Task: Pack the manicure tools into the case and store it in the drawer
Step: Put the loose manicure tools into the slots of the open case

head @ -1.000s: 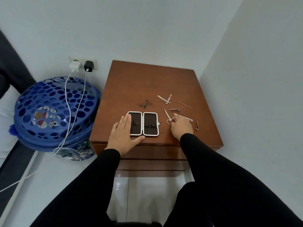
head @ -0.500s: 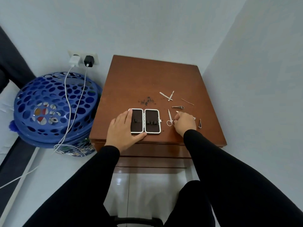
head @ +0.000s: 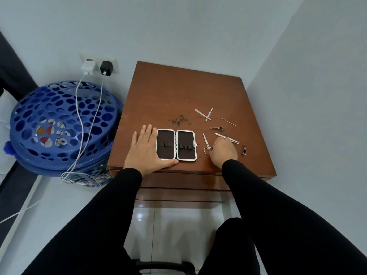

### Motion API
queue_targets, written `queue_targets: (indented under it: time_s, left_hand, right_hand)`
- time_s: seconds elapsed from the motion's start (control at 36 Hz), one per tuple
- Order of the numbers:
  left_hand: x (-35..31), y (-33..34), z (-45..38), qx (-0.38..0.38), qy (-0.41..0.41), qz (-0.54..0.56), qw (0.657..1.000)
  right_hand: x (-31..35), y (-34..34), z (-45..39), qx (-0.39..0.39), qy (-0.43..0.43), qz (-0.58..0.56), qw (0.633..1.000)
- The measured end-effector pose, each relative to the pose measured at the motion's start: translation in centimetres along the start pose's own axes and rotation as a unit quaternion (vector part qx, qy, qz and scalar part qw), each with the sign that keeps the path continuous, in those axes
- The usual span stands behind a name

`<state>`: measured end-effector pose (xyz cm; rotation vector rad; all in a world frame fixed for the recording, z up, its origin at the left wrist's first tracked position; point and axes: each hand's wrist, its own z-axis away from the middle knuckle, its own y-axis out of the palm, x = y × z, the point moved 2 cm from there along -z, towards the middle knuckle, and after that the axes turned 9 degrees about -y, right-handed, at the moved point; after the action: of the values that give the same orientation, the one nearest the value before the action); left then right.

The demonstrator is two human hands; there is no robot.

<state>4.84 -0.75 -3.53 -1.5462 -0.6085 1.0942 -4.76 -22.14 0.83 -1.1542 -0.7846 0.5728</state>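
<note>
My left hand [head: 146, 150] lies flat with fingers straight on the nightstand [head: 178, 92], near its front edge, the thumb running along the front rim of the open case [head: 176, 144] and the fingers against its left side. The case lies opened flat, two dark halves with white rims, both sets of loops empty, close to the front edge around the middle.

My right hand [head: 224, 150] is curled, fingertips pinching a slim metal tool [head: 228, 138] just right of the case, near the front-right part of the top. The small scissors [head: 207, 144] lie between the case and my right hand, their loops touching or nearly touching my knuckles; can't tell which. A small pointed tool [head: 244, 149] sits just right of that hand. Further back: nail clipper [head: 217, 128], two crossed flat sticks [head: 205, 114], and a thin pin-like tool [head: 229, 122], all loose on the right half of the top. Dark smudges [head: 179, 120] mark the wood behind the case.

Drawer fronts [head: 178, 181] below the front edge are closed. Blue perforated basket [head: 59, 124] stands on the floor left of the nightstand, two chargers [head: 97, 67] plugged into the wall above it, cables draped over the basket.
</note>
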Motion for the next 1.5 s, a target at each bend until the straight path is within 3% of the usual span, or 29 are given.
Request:
queue_targets:
  time_s: [0.33, 0.58, 0.83, 0.97, 1.5]
  left_hand:
    - [0.0, -0.2, 0.1, -0.006, -0.008, 0.007, 1.0]
    - [0.0, -0.4, 0.2, -0.012, -0.008, 0.018, 1.0]
    - [0.0, -0.4, 0.3, -0.019, -0.016, 0.024, 0.999]
    - [-0.1, -0.5, 0.3, -0.019, -0.015, 0.027, 0.999]
    - [0.1, -0.2, 0.0, -0.022, -0.011, 0.028, 0.999]
  right_hand:
    - [0.3, -0.6, 1.7, -0.009, 0.0, -0.015, 1.0]
    - [0.6, -1.4, 2.8, -0.027, -0.007, -0.205, 0.978]
    - [1.9, -0.5, 4.6, 0.136, 0.011, -0.321, 0.937]
    - [2.1, 0.0, 5.3, 0.163, 0.02, -0.329, 0.93]
    - [3.5, 0.3, 4.0, 0.048, 0.036, -0.379, 0.923]
